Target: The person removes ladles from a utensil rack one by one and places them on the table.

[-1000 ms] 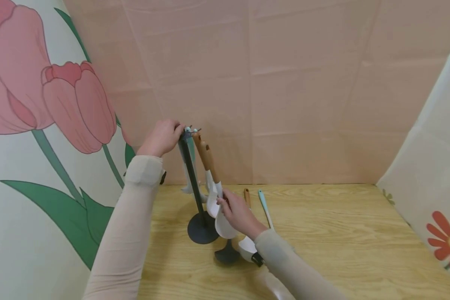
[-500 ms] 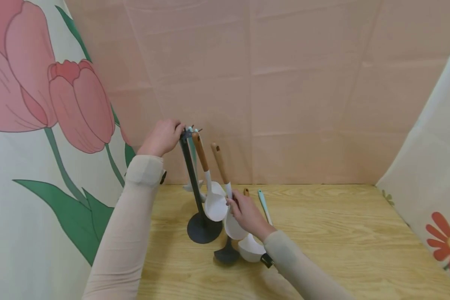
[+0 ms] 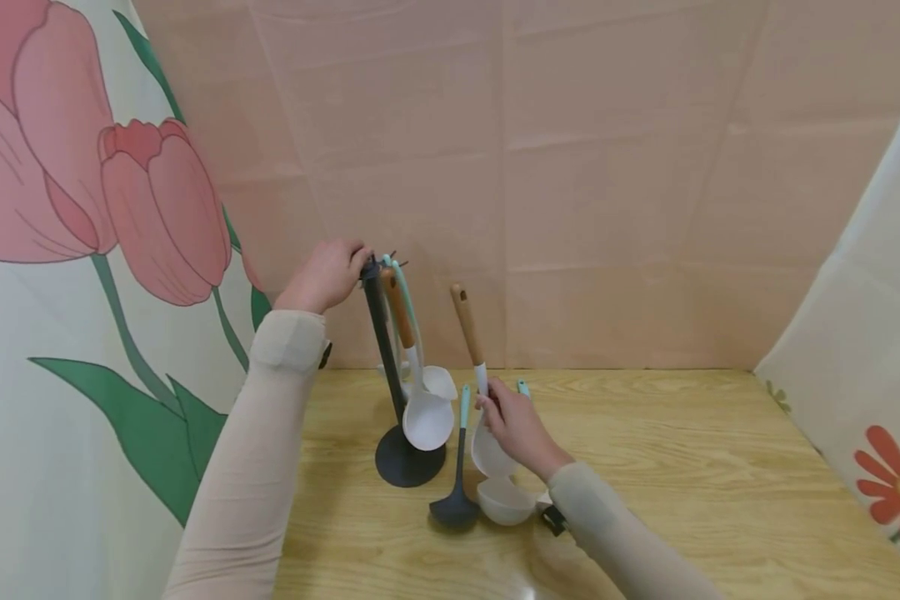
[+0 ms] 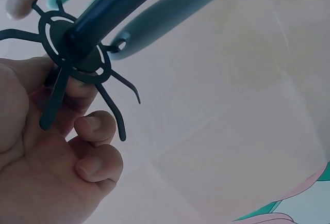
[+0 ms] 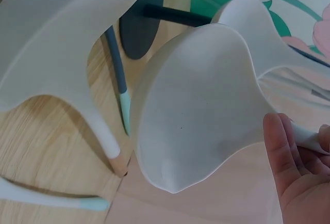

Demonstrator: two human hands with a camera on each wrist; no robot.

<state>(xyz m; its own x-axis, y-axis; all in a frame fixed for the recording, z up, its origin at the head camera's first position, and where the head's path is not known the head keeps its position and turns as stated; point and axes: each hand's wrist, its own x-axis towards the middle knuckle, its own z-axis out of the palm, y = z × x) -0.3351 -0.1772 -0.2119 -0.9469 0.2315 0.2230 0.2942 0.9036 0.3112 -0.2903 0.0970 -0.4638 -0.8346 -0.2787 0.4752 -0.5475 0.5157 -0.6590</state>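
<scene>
Ladle [image 5: 196,105]: white bowl, pointed lip, wood-look handle with a hole at its end. Hangs bowl-down over the table [image 3: 645,467], just right of the black stand [image 3: 383,333]. Right hand [image 3: 521,429] is closed around its white neck; left hand [image 3: 322,275] grips the stand's top, fingers curled.

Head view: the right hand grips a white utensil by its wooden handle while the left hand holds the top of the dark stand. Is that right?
Not the handle: in the head view, the right hand grips the white utensil by its white shaft, and the wooden handle rises free above. The left hand does hold the top of the dark stand.
</scene>
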